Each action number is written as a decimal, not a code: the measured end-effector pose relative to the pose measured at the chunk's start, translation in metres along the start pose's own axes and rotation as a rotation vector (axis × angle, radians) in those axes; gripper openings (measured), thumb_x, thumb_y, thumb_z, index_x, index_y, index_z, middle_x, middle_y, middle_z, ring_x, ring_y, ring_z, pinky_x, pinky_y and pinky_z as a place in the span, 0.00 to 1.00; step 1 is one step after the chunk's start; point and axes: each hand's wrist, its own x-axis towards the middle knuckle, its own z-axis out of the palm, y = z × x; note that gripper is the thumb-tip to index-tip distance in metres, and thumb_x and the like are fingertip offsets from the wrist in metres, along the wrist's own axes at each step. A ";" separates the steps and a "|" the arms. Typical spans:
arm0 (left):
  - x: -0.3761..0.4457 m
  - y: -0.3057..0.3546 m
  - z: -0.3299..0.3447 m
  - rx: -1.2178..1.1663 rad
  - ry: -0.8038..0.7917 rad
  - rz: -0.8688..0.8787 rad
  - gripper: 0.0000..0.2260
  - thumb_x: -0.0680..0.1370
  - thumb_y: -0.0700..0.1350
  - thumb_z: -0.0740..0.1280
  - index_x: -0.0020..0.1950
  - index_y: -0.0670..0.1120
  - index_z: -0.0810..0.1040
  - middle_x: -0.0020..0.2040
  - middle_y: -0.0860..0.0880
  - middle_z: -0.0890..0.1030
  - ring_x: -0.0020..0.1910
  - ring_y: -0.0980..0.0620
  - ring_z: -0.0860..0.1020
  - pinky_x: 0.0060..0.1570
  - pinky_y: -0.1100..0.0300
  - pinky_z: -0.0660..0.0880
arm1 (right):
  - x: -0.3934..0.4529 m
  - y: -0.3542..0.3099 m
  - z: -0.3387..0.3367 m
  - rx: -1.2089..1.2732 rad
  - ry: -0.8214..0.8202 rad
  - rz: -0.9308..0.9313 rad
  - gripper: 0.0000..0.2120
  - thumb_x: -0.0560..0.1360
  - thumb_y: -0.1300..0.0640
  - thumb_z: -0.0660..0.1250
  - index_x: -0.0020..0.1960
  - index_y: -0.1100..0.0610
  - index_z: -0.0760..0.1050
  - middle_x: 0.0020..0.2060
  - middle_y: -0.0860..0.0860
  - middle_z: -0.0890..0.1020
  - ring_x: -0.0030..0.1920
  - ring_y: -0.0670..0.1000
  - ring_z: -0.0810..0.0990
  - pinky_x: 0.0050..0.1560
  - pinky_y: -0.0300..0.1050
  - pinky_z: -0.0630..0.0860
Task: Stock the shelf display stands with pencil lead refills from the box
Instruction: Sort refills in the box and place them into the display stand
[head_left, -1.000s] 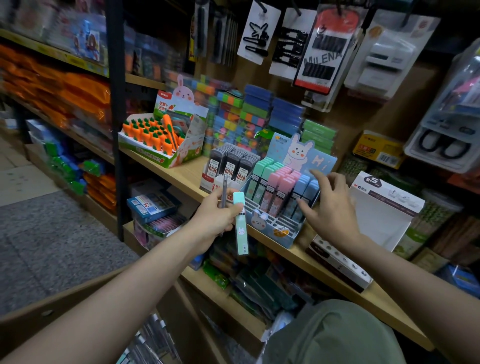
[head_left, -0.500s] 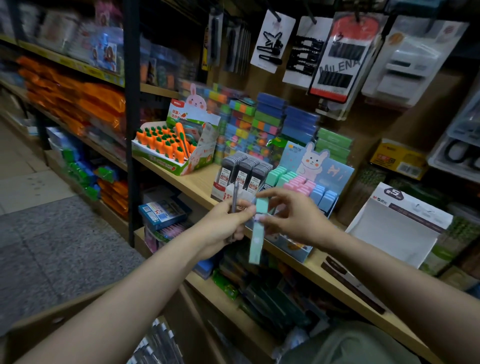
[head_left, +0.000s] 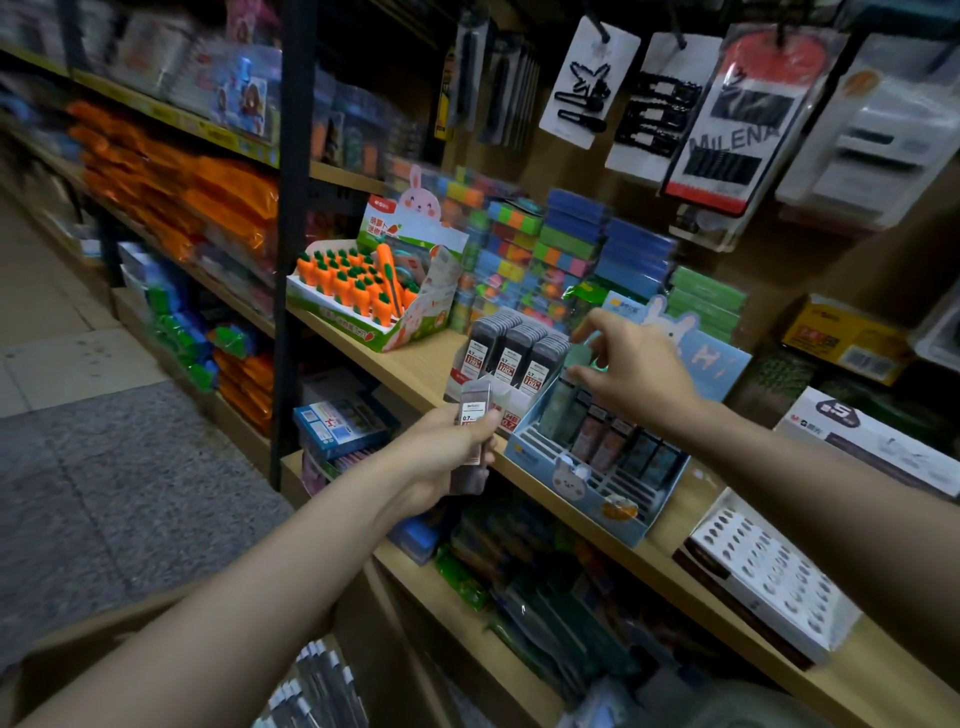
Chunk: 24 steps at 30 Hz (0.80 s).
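The right hand (head_left: 631, 376) reaches forward over the blue display stand (head_left: 592, 480), fingertips pinching a mint-green refill case (head_left: 581, 358), long axis roughly upright, lower end toward the slots. The left hand (head_left: 441, 457), nearer and lower, grips a grey refill case (head_left: 474, 410) upright before the shelf (head_left: 415, 366).

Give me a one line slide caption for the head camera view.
Right hand lowers a mint refill case into the blue bunny stand; left hand holds a grey refill case.

Dim shop light; motion blur throughout; wide-angle bending at edges.
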 end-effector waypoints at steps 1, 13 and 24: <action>0.001 0.000 -0.001 -0.015 0.012 -0.006 0.05 0.80 0.46 0.66 0.52 0.46 0.77 0.39 0.48 0.78 0.38 0.53 0.77 0.33 0.60 0.78 | 0.000 0.001 0.003 -0.003 -0.004 0.003 0.14 0.72 0.55 0.75 0.55 0.52 0.75 0.41 0.51 0.81 0.44 0.55 0.81 0.44 0.52 0.79; 0.018 -0.005 -0.011 -0.004 -0.065 0.096 0.17 0.75 0.29 0.66 0.56 0.49 0.75 0.49 0.45 0.83 0.47 0.50 0.83 0.50 0.51 0.81 | 0.003 0.001 0.015 -0.024 -0.051 0.052 0.16 0.72 0.53 0.75 0.56 0.53 0.75 0.46 0.53 0.84 0.48 0.56 0.82 0.48 0.54 0.78; 0.021 -0.009 -0.015 0.173 0.038 0.276 0.14 0.77 0.34 0.68 0.59 0.47 0.76 0.50 0.45 0.85 0.50 0.50 0.84 0.54 0.51 0.79 | -0.006 -0.002 0.026 -0.206 0.066 -0.037 0.15 0.70 0.52 0.76 0.54 0.54 0.81 0.52 0.52 0.80 0.53 0.55 0.77 0.53 0.53 0.72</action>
